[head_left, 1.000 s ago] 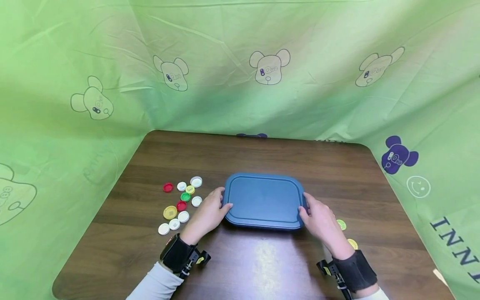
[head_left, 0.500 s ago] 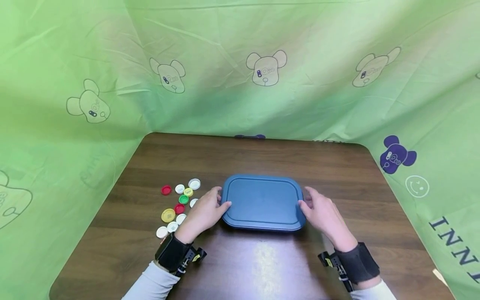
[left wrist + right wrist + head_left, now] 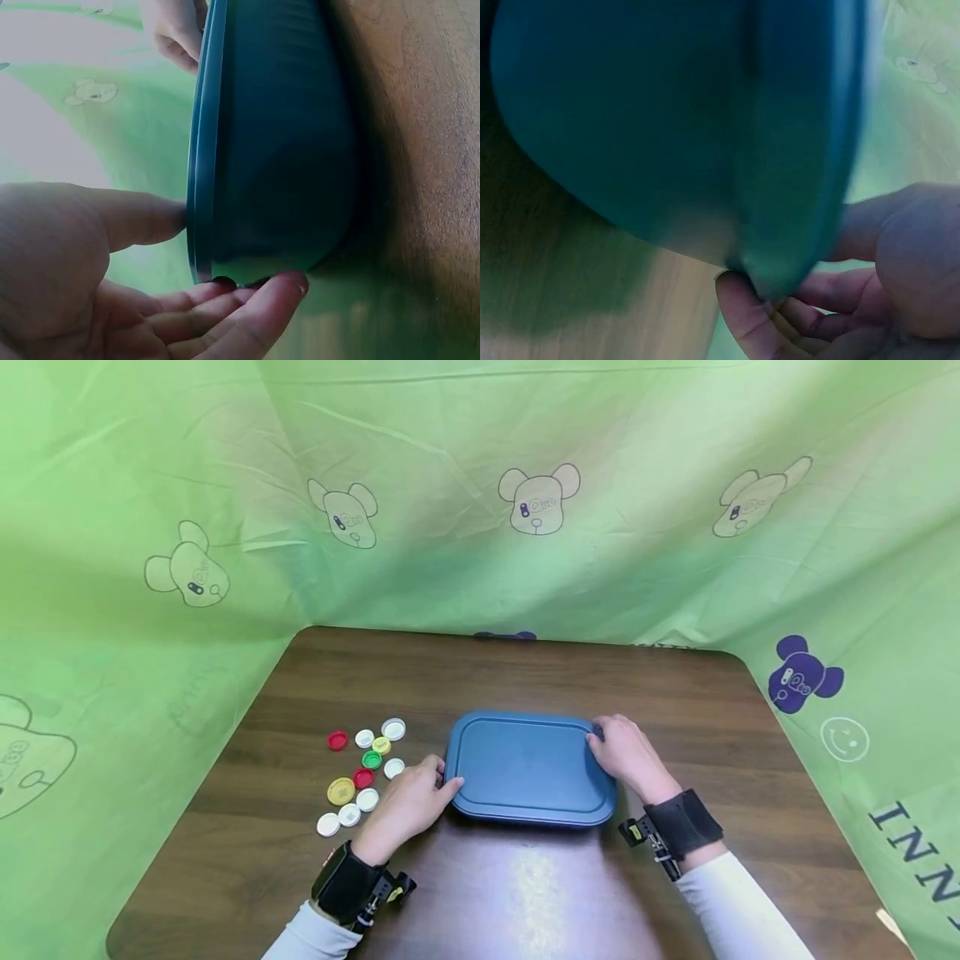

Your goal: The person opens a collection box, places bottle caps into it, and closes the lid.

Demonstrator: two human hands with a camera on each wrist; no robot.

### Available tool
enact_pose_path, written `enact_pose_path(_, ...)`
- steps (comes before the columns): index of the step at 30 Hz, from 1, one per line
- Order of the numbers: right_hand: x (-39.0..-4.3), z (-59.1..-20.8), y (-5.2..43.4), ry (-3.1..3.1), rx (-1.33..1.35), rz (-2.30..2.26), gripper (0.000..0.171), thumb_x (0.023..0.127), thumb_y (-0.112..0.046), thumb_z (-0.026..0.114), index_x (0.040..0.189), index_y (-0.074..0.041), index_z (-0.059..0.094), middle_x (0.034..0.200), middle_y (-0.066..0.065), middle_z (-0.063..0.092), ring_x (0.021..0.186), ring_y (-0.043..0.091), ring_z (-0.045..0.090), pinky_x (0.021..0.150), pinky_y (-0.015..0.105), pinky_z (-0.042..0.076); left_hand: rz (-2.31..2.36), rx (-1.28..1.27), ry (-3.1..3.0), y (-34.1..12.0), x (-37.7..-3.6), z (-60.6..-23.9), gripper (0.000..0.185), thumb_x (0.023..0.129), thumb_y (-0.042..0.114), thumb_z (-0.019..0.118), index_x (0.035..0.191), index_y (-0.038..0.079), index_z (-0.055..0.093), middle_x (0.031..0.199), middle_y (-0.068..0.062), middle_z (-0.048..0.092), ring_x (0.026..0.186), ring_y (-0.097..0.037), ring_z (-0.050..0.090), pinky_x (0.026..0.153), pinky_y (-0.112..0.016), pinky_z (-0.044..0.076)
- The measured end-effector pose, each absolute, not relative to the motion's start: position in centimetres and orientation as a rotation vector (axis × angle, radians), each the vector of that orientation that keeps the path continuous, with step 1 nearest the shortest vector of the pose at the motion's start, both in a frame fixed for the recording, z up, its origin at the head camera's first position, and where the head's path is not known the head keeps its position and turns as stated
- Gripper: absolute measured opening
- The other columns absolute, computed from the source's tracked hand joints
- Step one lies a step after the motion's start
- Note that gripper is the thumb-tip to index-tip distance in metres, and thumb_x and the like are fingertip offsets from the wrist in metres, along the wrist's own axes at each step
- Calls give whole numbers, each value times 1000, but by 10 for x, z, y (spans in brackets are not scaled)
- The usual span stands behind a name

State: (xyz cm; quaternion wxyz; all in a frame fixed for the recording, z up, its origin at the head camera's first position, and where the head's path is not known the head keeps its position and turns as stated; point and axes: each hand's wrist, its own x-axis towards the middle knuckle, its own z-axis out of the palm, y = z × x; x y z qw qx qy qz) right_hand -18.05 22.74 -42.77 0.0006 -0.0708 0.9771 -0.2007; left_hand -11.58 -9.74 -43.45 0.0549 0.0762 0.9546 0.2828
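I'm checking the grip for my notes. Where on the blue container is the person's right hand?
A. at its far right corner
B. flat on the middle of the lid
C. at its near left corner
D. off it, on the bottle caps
A: the right hand sits at the far right corner of the blue container, while the left hand holds its near left edge.

I saw my left hand [image 3: 407, 804] low on the near left, its forearm in a pale sleeve [image 3: 311, 937] with a black wrist strap [image 3: 348, 883]; the thumb lay straight along an edge and the fingers [image 3: 251, 319] curled loosely beneath it; my right hand [image 3: 628, 757] reached further forward, fingertips bent over a far corner; its wrist wore a black band [image 3: 682, 822] too; in the right wrist view the fingers [image 3: 757, 326] cupped upward, thumb above them.
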Motion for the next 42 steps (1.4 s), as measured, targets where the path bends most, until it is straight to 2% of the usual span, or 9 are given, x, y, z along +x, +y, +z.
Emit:
enact_pose_path(5, -182, -431, 225, 3111, -246, -626, 32, 98, -8, 59, 120, 13, 64, 115, 32, 65, 111, 47, 60, 93, 58, 49, 833, 183, 2884, -95, -116, -434, 29, 97, 30, 67, 104, 3, 59, 75, -4, 57, 66, -18, 52, 58, -34, 44)
enact_pose_path(16, -182, -429, 223, 3155, -215, -613, 31, 98, -7, 57, 121, 12, 64, 113, 30, 65, 108, 46, 62, 91, 59, 50, 827, 169, 2912, -90, -117, -430, 24, 95, 25, 66, 90, 5, 54, 68, -5, 48, 60, -21, 48, 53, -32, 36)
enact_pose_path(34, -178, -429, 224, 3203, -201, -627, 31, 98, -9, 57, 120, 10, 66, 109, 26, 65, 101, 44, 64, 85, 58, 52, 655, 236, 3042, -87, -121, -425, 28, 94, 26, 66, 85, 1, 56, 63, -8, 49, 54, -24, 49, 48, -35, 37)
enact_pose_path(42, -173, -429, 225, 3264, -255, -581, 28, 95, -7, 60, 115, 10, 69, 105, 27, 68, 103, 46, 61, 93, 55, 47, 553, 283, 3131, -85, -122, -426, 29, 92, 25, 69, 79, 2, 57, 57, -5, 46, 49, -21, 46, 44, -31, 34)
